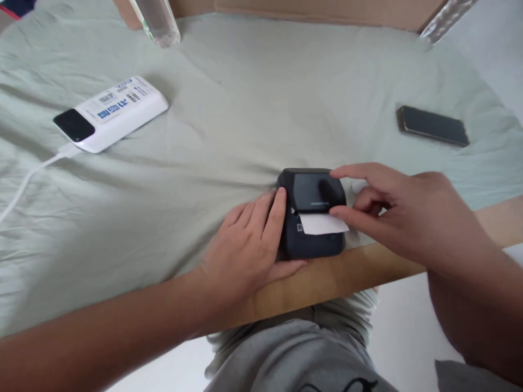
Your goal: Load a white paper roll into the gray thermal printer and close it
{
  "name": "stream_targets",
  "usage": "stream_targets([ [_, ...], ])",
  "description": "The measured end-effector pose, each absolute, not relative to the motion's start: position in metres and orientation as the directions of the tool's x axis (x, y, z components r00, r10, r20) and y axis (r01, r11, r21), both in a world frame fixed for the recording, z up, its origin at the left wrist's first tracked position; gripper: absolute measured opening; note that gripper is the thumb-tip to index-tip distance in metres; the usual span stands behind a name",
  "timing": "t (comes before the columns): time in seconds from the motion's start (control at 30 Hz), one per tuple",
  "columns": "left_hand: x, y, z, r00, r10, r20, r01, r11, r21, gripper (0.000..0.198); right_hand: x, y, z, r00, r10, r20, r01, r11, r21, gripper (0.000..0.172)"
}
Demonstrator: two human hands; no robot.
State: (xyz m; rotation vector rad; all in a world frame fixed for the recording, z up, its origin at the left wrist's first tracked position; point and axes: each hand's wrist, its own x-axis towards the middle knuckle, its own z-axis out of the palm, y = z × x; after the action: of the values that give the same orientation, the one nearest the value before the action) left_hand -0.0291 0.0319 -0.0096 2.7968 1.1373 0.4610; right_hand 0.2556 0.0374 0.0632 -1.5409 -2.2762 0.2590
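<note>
Well, the black printer (314, 209) sits before me at twelve o'clock, by the table's wooden near edge (347, 270). My left hand (247, 237) lies unclenched along its nine-o'clock side; my right hand (402, 209) touches its three-o'clock side with thumb and forefinger, though I can't tell whether they're gripping the lid (308, 190). A sideways tug could tear the paper strip (322, 224), and pushing hard towards six could tip the printer off. My thumb partly hides the strip. From the printer, a white cabled device (122, 117) lies at ten, a clear bottle (159, 24) at eleven, a dark phone (433, 126) at two.
</note>
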Motion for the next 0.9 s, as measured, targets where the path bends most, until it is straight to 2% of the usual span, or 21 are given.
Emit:
stream_targets([
  [0.13, -0.03, 0.033, -0.01, 0.677, 0.697, 0.236, 0.661, -0.717, 0.22, 0.113, 0.242, 0.038, 0.064, -0.2, 0.903, 0.381, 0.883, 0.335, -0.328, 0.023],
  [0.23, -0.03, 0.034, -0.01, 0.68, 0.683, 0.268, 0.654, -0.73, 0.198, 0.113, 0.236, 0.044, 0.062, -0.223, 0.89, 0.398, 0.894, 0.35, -0.281, 0.012],
  [0.3, -0.03, 0.035, -0.009, 0.69, 0.665, 0.287, 0.644, -0.744, 0.177, 0.113, 0.237, 0.053, 0.06, -0.351, 0.886, 0.301, 0.881, 0.422, -0.215, 0.009],
  [0.4, -0.03, 0.035, -0.01, 0.695, 0.664, 0.276, 0.641, -0.746, 0.181, 0.113, 0.239, 0.075, 0.054, -0.5, 0.863, 0.071, 0.854, 0.505, -0.122, 0.007],
  [0.5, -0.031, 0.035, -0.01, 0.692, 0.679, 0.244, 0.653, -0.733, 0.189, 0.112, 0.237, 0.099, 0.054, -0.562, 0.825, -0.061, 0.823, 0.55, -0.14, 0.015],
  [0.57, -0.032, 0.035, -0.011, 0.69, 0.68, 0.248, 0.655, -0.733, 0.186, 0.112, 0.237, 0.104, 0.061, -0.569, 0.819, -0.07, 0.815, 0.551, -0.178, 0.011],
  [0.63, -0.032, 0.035, -0.011, 0.693, 0.671, 0.264, 0.645, -0.741, 0.189, 0.112, 0.243, 0.093, 0.074, -0.554, 0.831, -0.045, 0.812, 0.527, -0.249, 0.009],
  [0.7, -0.031, 0.035, -0.01, 0.698, 0.659, 0.281, 0.632, -0.751, 0.191, 0.11, 0.257, 0.07, 0.086, -0.504, 0.864, 0.014, 0.797, 0.471, -0.377, 0.02],
  [0.73, -0.031, 0.035, -0.009, 0.697, 0.657, 0.286, 0.63, -0.752, 0.191, 0.109, 0.266, 0.056, 0.088, -0.455, 0.89, 0.018, 0.786, 0.411, -0.461, 0.032],
  [0.77, -0.03, 0.035, -0.008, 0.696, 0.658, 0.288, 0.632, -0.751, 0.191, 0.107, 0.277, 0.042, 0.087, -0.309, 0.944, 0.112, 0.787, 0.32, -0.527, 0.041],
  [0.8, -0.03, 0.035, -0.008, 0.694, 0.658, 0.291, 0.633, -0.751, 0.19, 0.106, 0.287, 0.03, 0.081, -0.177, 0.965, 0.192, 0.718, 0.259, -0.646, 0.045],
  [0.83, -0.029, 0.035, -0.007, 0.693, 0.659, 0.293, 0.634, -0.75, 0.19, 0.105, 0.298, 0.021, 0.071, 0.022, 0.968, 0.251, 0.618, 0.185, -0.765, 0.043],
  [0.9, -0.029, 0.035, -0.006, 0.691, 0.658, 0.3, 0.635, -0.75, 0.183, 0.104, 0.32, 0.012, 0.042, 0.234, 0.949, 0.212, 0.408, 0.102, -0.907, 0.031],
])
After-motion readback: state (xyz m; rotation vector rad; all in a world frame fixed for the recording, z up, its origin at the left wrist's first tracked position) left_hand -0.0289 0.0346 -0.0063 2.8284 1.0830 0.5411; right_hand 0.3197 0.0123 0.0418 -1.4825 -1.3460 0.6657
